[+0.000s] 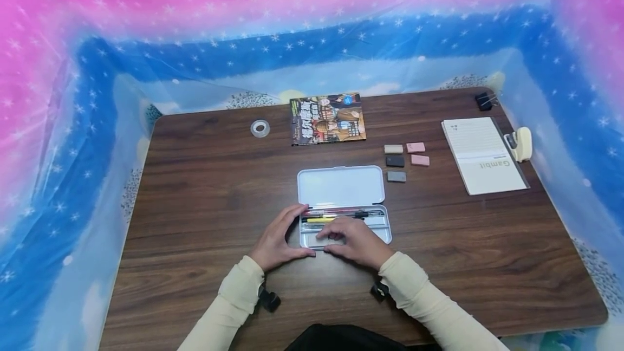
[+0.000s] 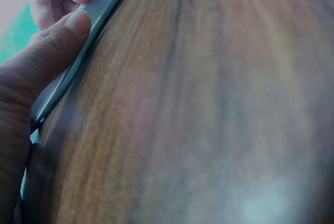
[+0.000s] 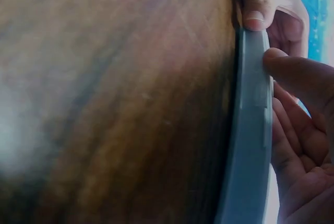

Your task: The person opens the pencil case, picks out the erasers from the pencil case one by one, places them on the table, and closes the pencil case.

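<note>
An open white pencil case (image 1: 341,186) lies on the table, lid tipped back. Several pens and a yellow pen-like item (image 1: 317,220) lie in its back compartment. My left hand (image 1: 278,240) grips the case's left end, fingers at the far corner and thumb (image 2: 78,25) on the front wall. Over the front compartment is my right hand (image 1: 358,242), fingers curled inside and thumb (image 3: 276,57) at the front rim. A pale piece (image 1: 317,240) shows beside its fingertips. Whether those fingers hold anything is hidden.
Several small erasers (image 1: 395,161) lie right of the lid. Behind are a comic-style book (image 1: 327,119) and a tape roll (image 1: 260,128). At the right are a notebook (image 1: 485,156), a cream-coloured device (image 1: 523,145) and a black clip (image 1: 484,102). Patterned cloth surrounds the table.
</note>
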A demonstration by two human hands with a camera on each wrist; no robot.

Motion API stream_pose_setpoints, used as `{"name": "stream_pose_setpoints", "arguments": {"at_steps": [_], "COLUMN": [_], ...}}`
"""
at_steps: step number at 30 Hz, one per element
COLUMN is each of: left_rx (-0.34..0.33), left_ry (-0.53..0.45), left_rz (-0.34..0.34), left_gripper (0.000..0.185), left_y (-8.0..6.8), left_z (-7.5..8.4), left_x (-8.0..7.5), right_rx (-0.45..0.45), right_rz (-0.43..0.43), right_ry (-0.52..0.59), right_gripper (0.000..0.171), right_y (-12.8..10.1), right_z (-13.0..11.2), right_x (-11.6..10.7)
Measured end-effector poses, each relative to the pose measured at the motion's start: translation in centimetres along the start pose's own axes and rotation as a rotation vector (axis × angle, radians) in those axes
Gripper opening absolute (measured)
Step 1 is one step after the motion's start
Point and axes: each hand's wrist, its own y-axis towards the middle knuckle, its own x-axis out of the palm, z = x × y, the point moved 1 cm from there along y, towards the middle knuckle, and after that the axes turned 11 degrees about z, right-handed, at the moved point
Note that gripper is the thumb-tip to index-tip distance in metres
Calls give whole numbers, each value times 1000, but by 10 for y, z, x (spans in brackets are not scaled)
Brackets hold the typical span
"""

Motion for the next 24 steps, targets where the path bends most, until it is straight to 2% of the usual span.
{"name": "stream_pose_setpoints", "arguments": {"at_steps": [6, 14, 24], "left_rx": [19, 42, 15], "left_ry": [-9, -6, 3], "left_rz": [14, 28, 5], "left_gripper": [109, 110, 110], "left_y": [2, 2, 2], "left_z": [1, 1, 1], "left_x": [-1, -1, 0], "right_rx": [61, 61, -42], "right_rz": [-42, -83, -117], "right_ry": [12, 8, -93], "right_gripper": [20, 18, 22], "right_y": [10, 16, 15], "right_z": [-2, -2, -4], "right_x": [-4, -8, -6]}}
